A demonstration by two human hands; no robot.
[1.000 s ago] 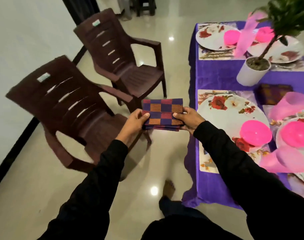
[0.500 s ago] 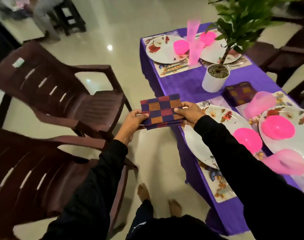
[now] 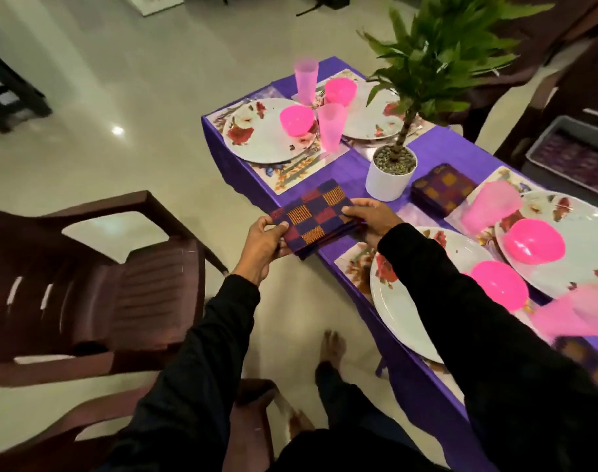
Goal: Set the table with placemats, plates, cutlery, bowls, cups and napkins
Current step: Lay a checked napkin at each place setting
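Both hands are closed on a folded checked napkin stack (image 3: 312,216): its near-left corner is pinched by the left hand (image 3: 261,245), and its right edge is gripped by the right hand (image 3: 370,218). The stack is held between them over the edge of the purple-covered counter (image 3: 355,172), just in front of the white plant pot (image 3: 387,180). Another folded napkin (image 3: 442,187) is seen right of the pot. Plates with pink bowls and cups are set behind and right of the pot. A brown chair (image 3: 96,287) is seen well left of it.
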